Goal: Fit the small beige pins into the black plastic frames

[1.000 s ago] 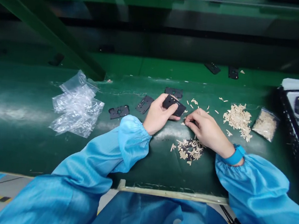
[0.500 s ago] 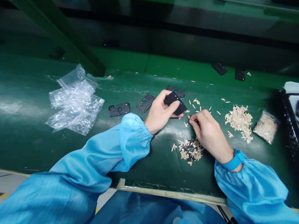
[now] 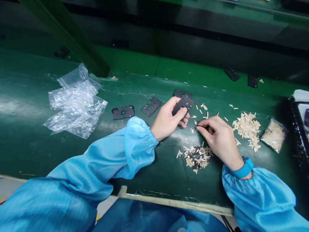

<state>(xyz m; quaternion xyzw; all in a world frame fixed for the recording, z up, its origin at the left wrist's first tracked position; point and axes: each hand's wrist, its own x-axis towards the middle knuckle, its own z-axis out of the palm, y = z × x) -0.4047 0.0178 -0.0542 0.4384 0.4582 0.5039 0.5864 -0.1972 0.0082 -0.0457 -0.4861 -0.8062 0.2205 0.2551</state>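
My left hand (image 3: 168,120) is closed around a small flat black plate (image 3: 183,104), held just above the green work surface (image 3: 15,133). My right hand (image 3: 219,138) rests on the surface beside it, fingertips pinched together on something too small to make out. Just under my right hand lies a small heap of beige and dark scraps (image 3: 196,156). Both arms wear blue sleeves, and a blue band circles my right wrist.
Three more black plates (image 3: 123,112) (image 3: 151,106) (image 3: 182,94) lie left of and behind my hands. Crumpled clear bags (image 3: 75,101) sit at the left. A pile of beige pieces (image 3: 246,127), a small filled bag (image 3: 273,134) and a dark tray (image 3: 302,140) are at the right.
My left hand has tilted the black plate more upright. My right hand has shifted slightly right and stays pinched near the plate. The view has drifted a little.
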